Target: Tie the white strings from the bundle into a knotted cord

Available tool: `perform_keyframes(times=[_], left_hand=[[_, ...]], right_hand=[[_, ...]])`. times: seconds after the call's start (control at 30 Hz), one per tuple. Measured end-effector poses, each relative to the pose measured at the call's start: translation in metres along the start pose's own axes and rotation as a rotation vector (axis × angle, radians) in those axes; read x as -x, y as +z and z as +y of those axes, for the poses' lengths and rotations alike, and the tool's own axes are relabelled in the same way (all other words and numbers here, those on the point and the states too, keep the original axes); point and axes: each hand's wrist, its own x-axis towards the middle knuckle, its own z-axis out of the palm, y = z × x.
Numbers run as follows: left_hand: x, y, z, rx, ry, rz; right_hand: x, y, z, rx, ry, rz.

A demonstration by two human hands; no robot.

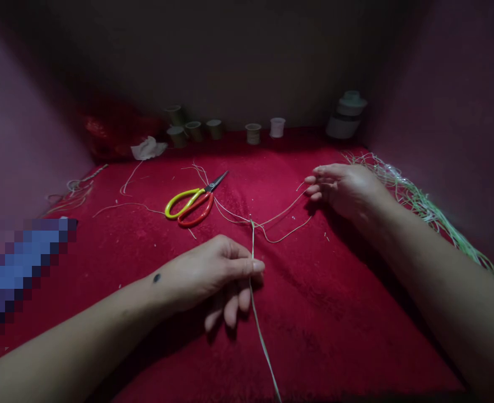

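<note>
Between thumb and forefinger, my left hand pinches a pale cord that runs down toward the front edge of the view. Just above these fingers the cord meets a small knot, from which thin threads spread left and right. One thin thread rises to the fingertips of my right hand, whose fingers are drawn together around its end. Another thread curves loosely below it on the red cloth. Scissors with one yellow and one red handle lie left of the knot.
Several thread spools stand along the back, with a white bottle at the back right. Green and white threads lie along the right side. At left are a crumpled white piece, loose cords and a pixelated blue object.
</note>
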Motion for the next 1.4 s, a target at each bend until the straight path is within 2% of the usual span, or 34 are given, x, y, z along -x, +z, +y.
perform_keyframes(times=[0.03, 0.1, 0.13, 0.2, 0.23, 0.3, 0.4, 0.43, 0.5, 0.67, 0.8, 0.9, 1.03, 1.17, 1.27, 1.4], left_hand=[[0.002, -0.003, 0.002, -0.100, 0.049, 0.115], [0.004, -0.009, 0.004, -0.213, 0.161, 0.331], [0.004, -0.011, 0.005, -0.200, 0.199, 0.382], [0.001, -0.013, 0.005, -0.057, 0.230, 0.357], [-0.001, -0.012, 0.005, 0.040, 0.231, 0.305], [-0.006, -0.009, 0.004, 0.212, 0.232, 0.197], [-0.013, -0.002, 0.001, 0.308, 0.227, 0.111], [-0.014, 0.000, 0.000, 0.307, 0.223, 0.103], [-0.016, 0.002, -0.002, 0.290, 0.216, 0.107], [-0.017, 0.003, -0.002, 0.276, 0.195, 0.116], [-0.016, 0.002, -0.001, 0.272, 0.192, 0.115], [-0.016, 0.001, 0.000, 0.266, 0.177, 0.110], [-0.017, 0.000, -0.001, 0.279, 0.201, 0.094], [-0.018, 0.001, -0.002, 0.295, 0.211, 0.097], [-0.018, 0.001, -0.002, 0.302, 0.211, 0.093], [-0.017, 0.002, -0.002, 0.302, 0.211, 0.090]], right_hand=[[0.003, 0.001, 0.000, 0.142, -0.050, 0.021], [0.008, 0.004, -0.001, 0.434, -0.231, 0.154], [0.011, 0.005, -0.001, 0.567, -0.358, 0.239], [0.019, 0.009, -0.002, 0.765, -0.641, 0.341], [0.024, 0.012, -0.001, 0.835, -0.754, 0.318], [0.036, 0.021, 0.004, 0.924, -0.860, 0.142], [0.055, 0.035, 0.017, 1.012, -0.757, -0.243], [0.059, 0.040, 0.021, 1.050, -0.709, -0.319], [0.064, 0.046, 0.028, 1.131, -0.650, -0.390], [0.054, 0.046, 0.032, 1.232, -0.662, -0.395], [0.044, 0.039, 0.028, 1.149, -0.655, -0.337], [0.047, 0.038, 0.023, 0.982, -0.575, -0.371], [0.056, 0.041, 0.017, 0.770, -0.420, -0.508], [0.060, 0.046, 0.020, 0.784, -0.313, -0.528], [0.059, 0.048, 0.024, 0.857, -0.323, -0.529], [0.058, 0.050, 0.027, 0.910, -0.408, -0.533]])
